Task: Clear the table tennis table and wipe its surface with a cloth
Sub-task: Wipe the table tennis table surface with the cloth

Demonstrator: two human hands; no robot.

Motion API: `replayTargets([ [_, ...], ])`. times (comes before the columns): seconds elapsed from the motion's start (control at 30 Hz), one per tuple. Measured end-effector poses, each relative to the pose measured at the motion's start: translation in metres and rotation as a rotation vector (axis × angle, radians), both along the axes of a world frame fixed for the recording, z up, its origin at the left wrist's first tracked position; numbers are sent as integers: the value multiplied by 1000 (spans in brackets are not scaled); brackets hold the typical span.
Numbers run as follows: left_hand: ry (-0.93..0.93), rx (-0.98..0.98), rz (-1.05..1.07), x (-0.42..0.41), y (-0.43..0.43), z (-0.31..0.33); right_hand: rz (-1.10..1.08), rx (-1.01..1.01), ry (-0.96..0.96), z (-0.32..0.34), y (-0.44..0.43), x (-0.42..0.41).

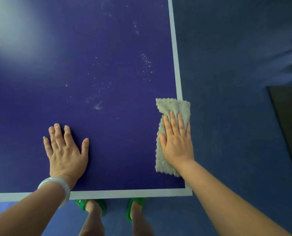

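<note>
At the desk's (107, 48) near right corner, the right hand (176, 142) presses flat, fingers straight, on the grey cloth (172, 106). Left hand (66, 150) lies flat on bare surface, well apart. White specks (97, 106) lie beyond.

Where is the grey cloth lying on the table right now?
In the head view the cloth lies flat at the table's right edge near its near corner, under the right hand, slightly overhanging the white border line.

A grey cloth (172, 106) lies on the dark blue, white-edged desk (39, 99), overlapping its right border line. Pale specks (97, 106) dot the surface left of and beyond the cloth.
</note>
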State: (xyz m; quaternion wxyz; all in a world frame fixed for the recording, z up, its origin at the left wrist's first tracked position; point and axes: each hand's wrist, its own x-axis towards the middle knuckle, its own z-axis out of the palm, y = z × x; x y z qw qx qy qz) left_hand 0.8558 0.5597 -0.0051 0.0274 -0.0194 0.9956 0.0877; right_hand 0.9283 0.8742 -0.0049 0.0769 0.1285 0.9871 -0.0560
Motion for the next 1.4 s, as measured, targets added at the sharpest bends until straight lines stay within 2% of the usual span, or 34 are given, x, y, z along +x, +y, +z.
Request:
replayTargets([
  [0.07, -2, -13, 1, 0, -1, -1, 65, 26, -22, 0, -7, 22],
  [0.17, 0, -27, -1, -1, -1, -3, 107, -29, 14, -3, 11, 2],
  [0.27, -8, -27, -4, -1, -2, -5, -30, -50, 24, -4, 28, -47],
  [0.37, -3, -22, -5, -1, -2, -6, -112, 3, -10, -2, 1, -70],
  [0.53, -6, -26, -12, -1, -2, -5, 262, -44, 39, -4, -89, -52],
  [0.63, -6, -32, -13, -1, -3, -5, 434, -38, 58, -4, -68, -49],
  [0.7, -9, -38, -14, -1, -2, -5, 322, 3, 77, -7, -28, -54],
  [0.8, -15, -43, -17, -2, -2, -5, -70, 66, 17, -6, 2, -76],
  [0.83, -18, -46, -18, -2, -2, -5, -135, 66, 17, -5, -7, -80],
  [0.9, -7, -42, -21, -1, -3, -6, -38, 33, 37, -3, -39, -77],
  [0.97, 5, -30, -23, -1, -3, -6, 201, 8, 29, -3, -61, -55],
  [1.03, 0, -19, -22, -1, -3, -7, 317, 27, 10, -3, -50, -35],
  [1.1, 0, -15, -20, -1, -3, -7, 238, 47, -1, -3, -17, -38],
  [1.17, -4, -18, -19, -1, -3, -6, 37, 75, -16, -2, 13, -60],
  [1.27, -12, -32, -25, -2, -2, -7, -182, 56, -40, -2, 16, -88],
  [1.33, -10, -30, -26, -2, -3, -7, -100, 73, -5, -2, -12, -75],
  [1.4, -5, -26, -26, -1, -3, -7, 101, 39, 10, -1, -42, -41],
])
